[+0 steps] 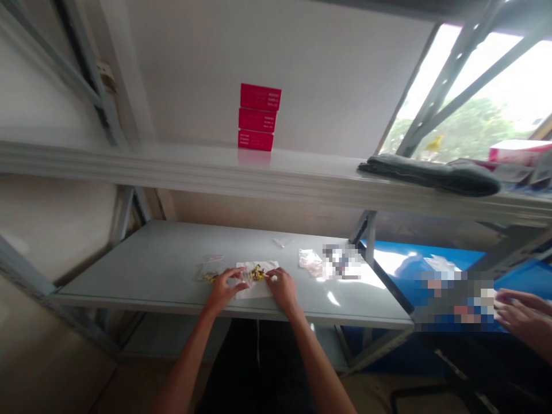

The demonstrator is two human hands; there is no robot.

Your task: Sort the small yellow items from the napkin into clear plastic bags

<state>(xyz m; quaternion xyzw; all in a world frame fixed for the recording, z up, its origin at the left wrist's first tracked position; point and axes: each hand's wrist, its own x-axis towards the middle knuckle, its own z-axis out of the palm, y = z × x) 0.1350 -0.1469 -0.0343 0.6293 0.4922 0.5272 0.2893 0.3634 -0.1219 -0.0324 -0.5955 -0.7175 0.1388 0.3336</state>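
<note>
A small pile of yellow and dark pieces (pixel 257 272), too small to name, lies on a white sheet (pixel 254 293) on the grey shelf top. Left of the pile, my left hand (pixel 224 292) pinches a small clear plastic bag (pixel 245 277) between thumb and fingers. On the pile's right side my right hand (pixel 283 288) is closed, its fingertips together at the edge of the pieces. Whatever those fingertips hold is too small to make out. Beside my left hand lies another clear bag (pixel 210 269) with yellow bits in it.
Further right are a clear bag (pixel 309 261) and a blurred-out patch. A small clear bag (pixel 281 242) lies behind. Three red boxes (pixel 257 118) are stacked on the upper shelf (pixel 181 167), near a dark folded cloth (pixel 431 172). Another person's hands (pixel 524 313) are over a blue table (pixel 397 264).
</note>
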